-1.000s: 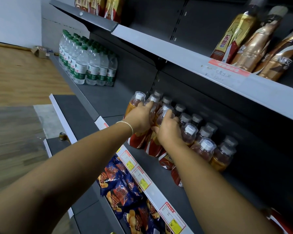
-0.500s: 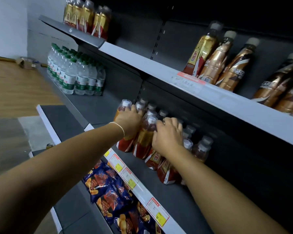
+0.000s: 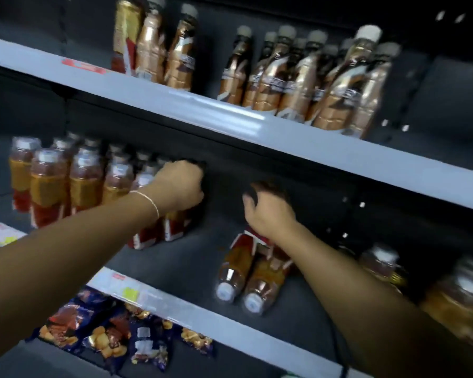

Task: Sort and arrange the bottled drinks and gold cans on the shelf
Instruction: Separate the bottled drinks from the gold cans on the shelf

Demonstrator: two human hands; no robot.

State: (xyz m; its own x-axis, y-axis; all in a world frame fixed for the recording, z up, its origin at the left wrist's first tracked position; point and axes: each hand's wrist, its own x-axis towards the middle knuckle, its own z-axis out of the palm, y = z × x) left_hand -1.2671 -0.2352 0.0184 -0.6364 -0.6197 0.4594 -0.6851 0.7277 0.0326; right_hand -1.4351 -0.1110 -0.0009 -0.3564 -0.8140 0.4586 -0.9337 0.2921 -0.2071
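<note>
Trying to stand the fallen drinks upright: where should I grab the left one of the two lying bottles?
Grip the left lying bottle round its clear shoulder, just behind the white cap, coming from the shelf front and its free left side. It lies cap-outward, with the second bottle against its right.

Blurry; right hand (image 3: 268,211) over toppled bottles (image 3: 238,266), perhaps gripping one.

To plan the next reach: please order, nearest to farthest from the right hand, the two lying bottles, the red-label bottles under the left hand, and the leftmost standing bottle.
From the right hand:
1. Two lying bottles, just below it.
2. Red-label bottles under the left hand, leftward.
3. Leftmost standing bottle, far left.
</note>
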